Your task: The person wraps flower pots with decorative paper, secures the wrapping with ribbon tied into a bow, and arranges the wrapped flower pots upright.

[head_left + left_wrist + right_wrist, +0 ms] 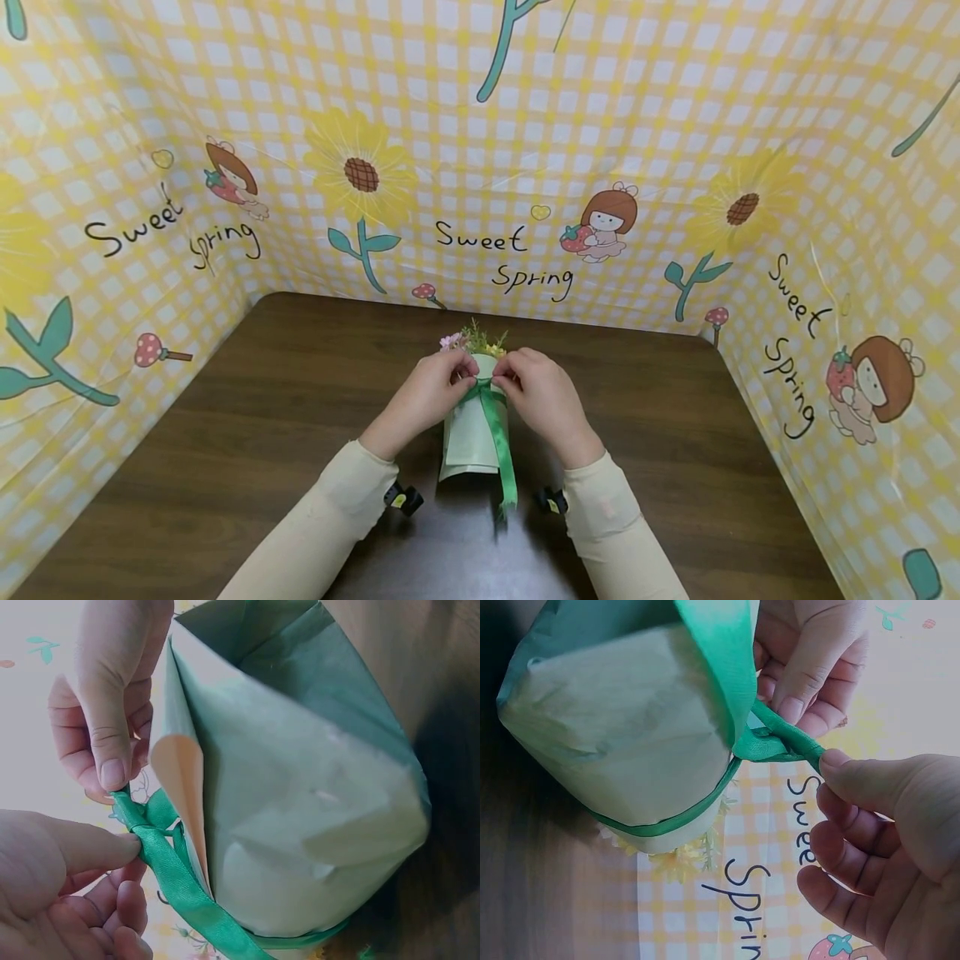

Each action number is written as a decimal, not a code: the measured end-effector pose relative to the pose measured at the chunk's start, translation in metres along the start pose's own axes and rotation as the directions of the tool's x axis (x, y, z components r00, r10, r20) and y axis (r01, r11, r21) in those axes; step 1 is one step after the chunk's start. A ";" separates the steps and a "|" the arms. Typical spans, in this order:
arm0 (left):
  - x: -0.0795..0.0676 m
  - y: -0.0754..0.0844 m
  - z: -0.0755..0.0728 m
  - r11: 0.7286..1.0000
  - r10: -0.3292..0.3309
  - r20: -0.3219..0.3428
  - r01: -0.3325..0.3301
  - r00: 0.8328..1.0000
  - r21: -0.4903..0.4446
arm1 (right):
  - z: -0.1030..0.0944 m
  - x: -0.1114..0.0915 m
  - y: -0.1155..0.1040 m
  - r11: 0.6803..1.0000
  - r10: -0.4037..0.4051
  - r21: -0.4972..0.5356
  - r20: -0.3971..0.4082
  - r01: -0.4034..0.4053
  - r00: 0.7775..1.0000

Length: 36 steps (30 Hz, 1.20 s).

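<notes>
A small bouquet lies on the table, wrapped in pale green paper (468,437) with its bottom end toward me. Green satin ribbon (491,421) circles the wrap just below the flowers, and one long tail trails down over the paper. My left hand (427,392) pinches the ribbon between thumb and finger at the knot area. Close beside it, my right hand (547,404) pinches another part of the ribbon. In the right wrist view a twisted ribbon loop (780,742) runs to the right thumb. The left wrist view shows the paper's folded edge (180,765) beside the ribbon.
Pink flowers (452,341), green sprigs (474,336) and yellow flowers (496,348) stick out at the far end. The dark wooden table (322,375) is enclosed by a yellow checked cloth (465,167). Black wrist cameras (405,500) sit under both wrists.
</notes>
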<state>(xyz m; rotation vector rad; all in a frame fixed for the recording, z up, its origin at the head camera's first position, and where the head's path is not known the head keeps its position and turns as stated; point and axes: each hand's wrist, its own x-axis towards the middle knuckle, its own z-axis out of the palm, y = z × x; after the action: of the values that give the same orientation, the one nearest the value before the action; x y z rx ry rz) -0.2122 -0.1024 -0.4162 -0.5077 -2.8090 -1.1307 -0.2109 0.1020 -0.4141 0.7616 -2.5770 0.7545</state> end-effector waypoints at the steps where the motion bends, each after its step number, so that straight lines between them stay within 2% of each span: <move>1: 0.000 0.000 0.000 1.000 0.003 0.000 -0.003 1.000 0.001 | 0.000 0.000 0.000 1.000 -0.001 0.001 -0.001 0.001 1.000; 10: 0.001 -0.001 -0.001 0.997 0.037 0.013 -0.038 0.999 0.071 | -0.001 0.000 0.001 1.000 -0.002 0.006 -0.007 0.002 1.000; 14: 0.001 -0.001 -0.002 0.997 0.039 0.018 -0.040 0.999 0.073 | -0.002 0.001 0.001 1.000 0.003 0.006 -0.007 -0.003 1.000; 20: 0.000 -0.001 -0.004 1.000 0.011 0.019 -0.012 1.000 0.027 | -0.003 0.002 0.000 1.000 0.009 0.004 0.002 -0.009 1.000; 27: -0.001 0.000 -0.006 1.000 0.010 0.000 -0.010 1.000 -0.029 | -0.004 0.001 0.001 1.000 0.016 0.010 0.012 -0.016 1.000; 36: -0.004 -0.001 -0.011 0.990 -0.027 -0.003 0.027 1.000 -0.138 | -0.003 0.001 0.002 1.000 0.009 0.015 0.008 -0.009 1.000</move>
<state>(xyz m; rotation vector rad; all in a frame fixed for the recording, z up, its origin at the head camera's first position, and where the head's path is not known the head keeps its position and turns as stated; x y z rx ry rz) -0.2100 -0.1117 -0.4100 -0.4774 -2.7547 -1.3370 -0.2119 0.1048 -0.4122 0.7592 -2.5864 0.7761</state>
